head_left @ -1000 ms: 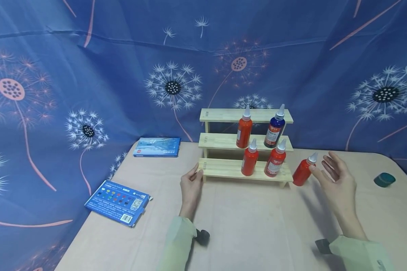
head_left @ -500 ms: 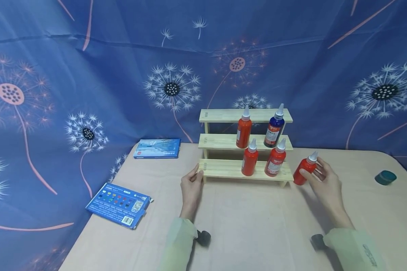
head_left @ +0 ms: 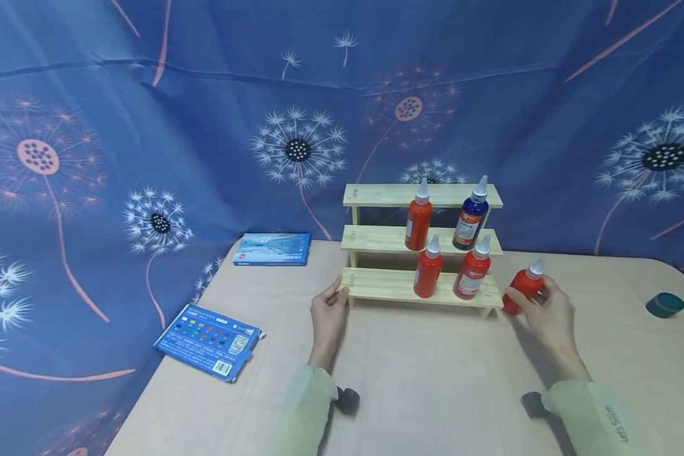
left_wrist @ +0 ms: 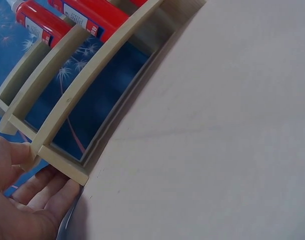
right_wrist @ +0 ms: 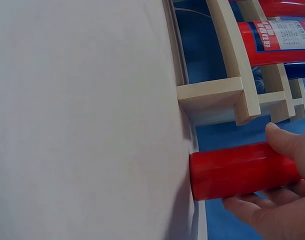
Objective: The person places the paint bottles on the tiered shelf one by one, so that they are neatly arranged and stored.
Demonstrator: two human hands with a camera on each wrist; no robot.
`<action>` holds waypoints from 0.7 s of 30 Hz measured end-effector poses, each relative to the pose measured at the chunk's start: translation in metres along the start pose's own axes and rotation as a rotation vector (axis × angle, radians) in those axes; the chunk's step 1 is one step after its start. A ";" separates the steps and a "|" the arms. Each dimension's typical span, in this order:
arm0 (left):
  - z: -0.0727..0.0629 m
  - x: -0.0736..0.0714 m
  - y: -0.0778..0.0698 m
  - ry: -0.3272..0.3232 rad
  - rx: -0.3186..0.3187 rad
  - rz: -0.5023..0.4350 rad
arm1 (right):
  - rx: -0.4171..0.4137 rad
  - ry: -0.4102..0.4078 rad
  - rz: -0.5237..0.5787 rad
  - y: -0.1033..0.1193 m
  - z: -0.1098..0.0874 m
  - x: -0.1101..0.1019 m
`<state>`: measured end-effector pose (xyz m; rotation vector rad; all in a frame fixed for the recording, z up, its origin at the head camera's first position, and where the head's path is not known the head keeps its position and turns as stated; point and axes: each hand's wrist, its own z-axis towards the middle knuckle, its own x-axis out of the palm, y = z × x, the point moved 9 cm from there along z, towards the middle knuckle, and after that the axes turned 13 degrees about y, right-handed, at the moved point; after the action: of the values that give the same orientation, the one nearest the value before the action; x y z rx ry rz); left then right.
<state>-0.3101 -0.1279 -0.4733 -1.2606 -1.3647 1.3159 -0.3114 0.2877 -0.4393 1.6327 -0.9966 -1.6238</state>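
Note:
A three-tier wooden rack [head_left: 376, 282] stands at the back of the table. My left hand [head_left: 327, 318] grips the left end of its lowest shelf; the left wrist view shows thumb and fingers around that corner [left_wrist: 62, 164]. To the right of the rack, my right hand [head_left: 551, 322] holds a red squeeze bottle [head_left: 519, 294] with a pale pointed nozzle, thumb on one side and fingers on the other. One red bottle [head_left: 418, 227] and a dark blue bottle [head_left: 467, 227] stand on the middle shelf. Two more red bottles, left [head_left: 427, 277] and right [head_left: 470, 278], stand on the lowest shelf.
A flat blue box [head_left: 272, 249] lies at the back left. Nearer on the left is another blue box [head_left: 209, 342] with color swatches, at the table edge. A dark green round object [head_left: 665, 305] sits far right. Behind hangs a blue dandelion-print cloth [head_left: 234, 145].
My right hand has moved left to the red bottle beside the rack, and its fingers have closed around it. The left hand stays on the rack's corner. The head view has shifted slightly.

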 end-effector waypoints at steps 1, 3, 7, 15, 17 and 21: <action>0.000 0.001 0.000 0.003 0.002 0.003 | 0.000 -0.012 -0.009 0.000 0.000 -0.001; 0.000 0.002 0.000 0.004 -0.007 0.010 | -0.002 -0.030 -0.024 0.001 -0.001 -0.004; 0.000 0.003 0.001 0.007 -0.015 0.001 | -0.002 -0.043 -0.044 0.002 -0.002 -0.007; 0.000 0.001 0.000 0.002 0.007 0.009 | 0.040 -0.011 -0.055 0.007 -0.012 -0.015; 0.000 0.001 0.000 -0.001 0.012 0.013 | 0.045 -0.014 -0.064 0.011 -0.016 -0.018; 0.001 0.001 -0.001 0.001 0.015 0.009 | 0.060 -0.025 -0.074 0.017 -0.024 -0.025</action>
<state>-0.3115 -0.1269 -0.4725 -1.2580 -1.3473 1.3296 -0.2879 0.2983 -0.4103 1.7120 -1.0174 -1.6812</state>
